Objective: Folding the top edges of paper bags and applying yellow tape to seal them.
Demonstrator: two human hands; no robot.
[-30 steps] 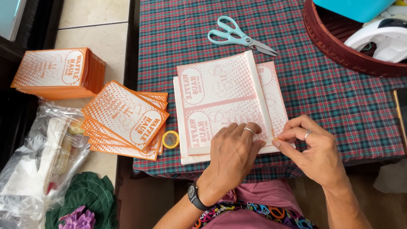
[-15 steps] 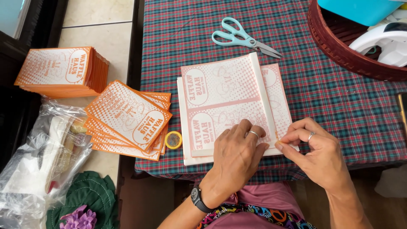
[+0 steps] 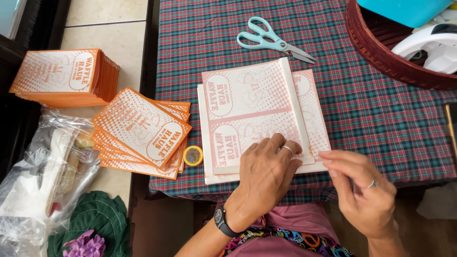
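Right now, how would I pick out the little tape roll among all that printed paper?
Start at the plaid tablecloth and go to its front left edge. There, between the fanned orange printed bags and the pale flat sheets under the left hand, lies the tape roll. It is the only small yellow ring there; everything beside it is flat and rectangular.

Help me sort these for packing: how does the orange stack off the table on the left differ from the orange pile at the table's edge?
The squared stack is thick with edges aligned; the fanned pile is thinner, its cards splayed. The squared stack lies roughly straight to the picture's edges; the fanned pile is turned at an angle. The fanned pile rests on the plaid tablecloth; the squared stack lies apart from it. Both are orange dotted cards with an oval label.
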